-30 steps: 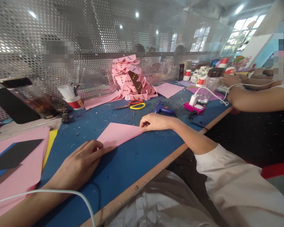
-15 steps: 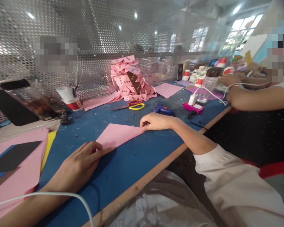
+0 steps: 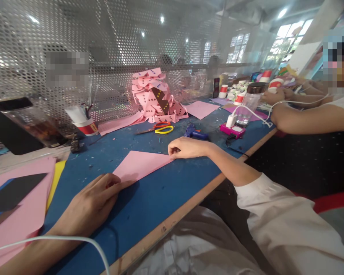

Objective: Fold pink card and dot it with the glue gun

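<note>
A folded sheet of pink paper [image 3: 141, 164] lies on the blue tabletop between my hands. My left hand [image 3: 96, 198] is closed at its left end, fingers curled and thumb stretched along the near edge. At the right corner my right hand [image 3: 186, 148] pinches the paper between thumb and fingers. Just beyond that hand lies a blue glue gun [image 3: 195, 132]. Scissors [image 3: 164, 128] with red and yellow handles rest farther back. Behind them stands a pink paper construction [image 3: 153, 95] with dotted strips and a brown piece.
Pink sheets [image 3: 31, 183] with dark pieces on top lie at left. A paper cup [image 3: 87, 127] and a jar [image 3: 43, 126] stand behind them. On the right are a magenta power adapter [image 3: 232, 131], a clear bottle [image 3: 249, 105] and a co-worker's arm [image 3: 306, 118]. A white cable [image 3: 83, 238] crosses my left forearm.
The whole view has shifted slightly. Both hands keep their places at the two ends of the pink paper, with hardly any movement.
</note>
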Motion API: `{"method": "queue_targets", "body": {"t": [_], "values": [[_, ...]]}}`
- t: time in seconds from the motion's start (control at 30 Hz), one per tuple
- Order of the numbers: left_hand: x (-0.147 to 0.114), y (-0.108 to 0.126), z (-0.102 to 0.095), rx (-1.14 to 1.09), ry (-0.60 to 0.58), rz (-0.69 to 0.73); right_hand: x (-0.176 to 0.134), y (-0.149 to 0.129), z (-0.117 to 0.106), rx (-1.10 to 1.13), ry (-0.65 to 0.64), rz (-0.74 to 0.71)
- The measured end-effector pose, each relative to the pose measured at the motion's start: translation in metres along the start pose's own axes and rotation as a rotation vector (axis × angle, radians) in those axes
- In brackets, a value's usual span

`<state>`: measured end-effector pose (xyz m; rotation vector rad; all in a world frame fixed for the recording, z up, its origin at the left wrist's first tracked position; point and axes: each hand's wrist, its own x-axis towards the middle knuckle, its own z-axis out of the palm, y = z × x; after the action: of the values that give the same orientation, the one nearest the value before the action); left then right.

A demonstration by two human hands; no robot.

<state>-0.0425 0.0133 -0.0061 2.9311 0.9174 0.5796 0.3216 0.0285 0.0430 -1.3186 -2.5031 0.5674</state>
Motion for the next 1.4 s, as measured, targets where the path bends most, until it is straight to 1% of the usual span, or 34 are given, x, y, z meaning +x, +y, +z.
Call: {"method": "queue_targets", "body": {"t": [0.13, 0.27, 0.37, 0.43, 0.57, 0.7, 0.8, 0.9, 1.03, 1.2, 1.27, 1.4], "values": [[-0.006, -0.001, -0.001, 0.014, 0.006, -0.009, 0.002, -0.001, 0.003, 0.027, -0.006, -0.027], [-0.014, 0.002, -0.003, 0.003, -0.005, -0.024, 0.003, -0.005, 0.004, 0.03, -0.012, -0.024], [-0.017, 0.002, -0.004, -0.022, 0.021, -0.031, 0.003, -0.005, 0.004, 0.027, -0.005, -0.019], [-0.017, 0.0, -0.003, -0.034, 0.032, -0.007, 0.003, -0.004, 0.004, 0.025, -0.002, -0.02], [-0.016, -0.004, -0.002, -0.047, 0.012, 0.032, 0.001, -0.002, 0.002, 0.023, -0.014, -0.009], [-0.016, -0.006, -0.003, -0.065, 0.03, 0.017, -0.003, -0.003, 0.0, 0.017, -0.016, 0.008], [-0.016, -0.006, -0.003, -0.074, 0.02, 0.002, -0.003, -0.002, 0.0, 0.017, -0.016, 0.001], [-0.016, -0.005, -0.003, -0.07, 0.013, 0.004, -0.002, 0.002, 0.001, 0.026, -0.025, -0.009], [-0.014, -0.001, -0.005, -0.078, 0.036, -0.009, -0.003, 0.008, 0.001, -0.001, -0.029, -0.027], [-0.014, -0.004, -0.005, -0.051, 0.011, 0.02, -0.005, 0.011, -0.003, -0.025, -0.029, -0.039], [-0.015, -0.007, -0.004, -0.042, 0.001, 0.028, -0.005, 0.01, -0.004, -0.021, 0.004, -0.075], [-0.016, -0.008, -0.002, -0.049, -0.012, 0.028, -0.003, 0.001, -0.005, 0.048, 0.186, -0.169]]}}
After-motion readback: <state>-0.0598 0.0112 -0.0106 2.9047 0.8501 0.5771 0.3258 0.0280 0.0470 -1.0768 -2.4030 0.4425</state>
